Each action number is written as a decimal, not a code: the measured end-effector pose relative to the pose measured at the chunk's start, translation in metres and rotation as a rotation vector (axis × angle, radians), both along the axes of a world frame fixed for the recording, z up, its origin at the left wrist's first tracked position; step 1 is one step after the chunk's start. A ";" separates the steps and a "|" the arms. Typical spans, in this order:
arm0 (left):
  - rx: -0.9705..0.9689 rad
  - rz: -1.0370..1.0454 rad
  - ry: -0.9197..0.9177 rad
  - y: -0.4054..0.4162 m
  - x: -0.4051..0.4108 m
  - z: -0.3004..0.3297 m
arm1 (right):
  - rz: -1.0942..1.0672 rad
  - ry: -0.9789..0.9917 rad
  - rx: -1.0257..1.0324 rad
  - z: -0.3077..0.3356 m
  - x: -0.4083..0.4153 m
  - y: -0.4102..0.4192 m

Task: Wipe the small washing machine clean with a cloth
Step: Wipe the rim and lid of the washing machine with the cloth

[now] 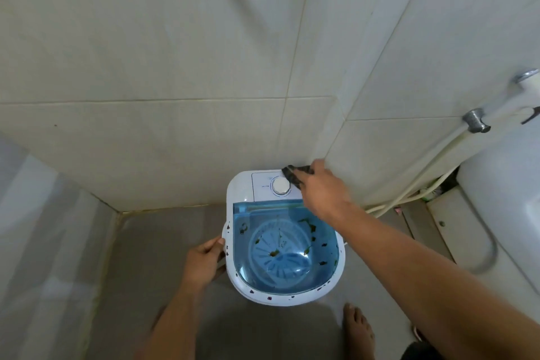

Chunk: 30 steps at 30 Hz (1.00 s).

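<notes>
Hiding cloth [295, 174] partly, right hand [323, 193].

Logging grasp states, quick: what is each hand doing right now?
Left hand: closed on the washing machine rim.
Right hand: closed on the dark cloth.

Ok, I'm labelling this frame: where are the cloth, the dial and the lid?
cloth [295, 174], head view, dark bunched end beyond the fingers
dial [281, 185], head view, white knob face
lid [263, 219], head view, blue transparent panel

My dark cloth [295, 175] looks soft and matt, the washer [238, 187] at 6 o'clock is glossy white plastic, lid [263, 213] see-through blue, wall tiles [146, 52] smooth.
</notes>
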<state>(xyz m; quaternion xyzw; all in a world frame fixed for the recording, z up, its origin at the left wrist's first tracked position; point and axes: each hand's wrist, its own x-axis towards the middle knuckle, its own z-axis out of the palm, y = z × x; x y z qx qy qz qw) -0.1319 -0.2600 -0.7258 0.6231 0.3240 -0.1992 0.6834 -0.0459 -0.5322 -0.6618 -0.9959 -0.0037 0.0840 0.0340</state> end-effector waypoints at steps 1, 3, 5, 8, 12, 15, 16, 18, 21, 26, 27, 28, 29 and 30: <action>-0.002 0.001 0.003 0.000 0.001 -0.001 | 0.074 0.017 -0.052 0.001 -0.003 0.002; 0.003 -0.004 0.003 -0.001 0.000 0.000 | 0.130 0.027 -0.144 0.006 0.005 -0.006; 0.010 -0.002 -0.003 0.000 0.000 -0.001 | 0.064 0.040 -0.170 0.013 0.016 -0.012; 0.013 -0.012 0.014 0.003 0.000 -0.005 | 0.031 0.040 -0.120 0.013 0.010 0.007; 0.008 -0.027 0.013 0.002 0.000 -0.006 | 0.084 0.034 -0.139 0.004 -0.014 -0.005; 0.021 -0.033 0.005 0.001 0.001 -0.006 | -0.159 0.111 -0.160 0.011 -0.007 -0.046; 0.025 -0.029 0.008 0.001 0.000 -0.005 | -0.259 0.171 -0.147 0.014 -0.006 -0.058; 0.019 -0.019 0.011 0.000 0.000 -0.004 | -0.417 0.186 -0.025 0.013 -0.007 -0.071; 0.013 -0.015 0.016 -0.001 0.000 -0.002 | -0.382 0.004 0.135 0.015 -0.012 -0.053; 0.023 -0.023 0.010 0.001 0.001 -0.007 | -0.032 0.224 -0.071 0.013 -0.054 0.004; 0.024 -0.015 0.011 0.001 0.001 -0.008 | -0.055 0.260 -0.076 0.018 -0.052 0.001; 0.030 -0.006 0.015 0.001 0.001 -0.010 | -0.099 0.274 -0.061 0.023 -0.046 -0.006; 0.036 -0.002 0.020 0.001 0.000 -0.010 | -0.148 0.254 -0.016 0.027 -0.036 -0.016; 0.039 -0.004 0.021 0.000 0.001 -0.010 | -0.198 0.197 0.038 0.030 -0.026 -0.027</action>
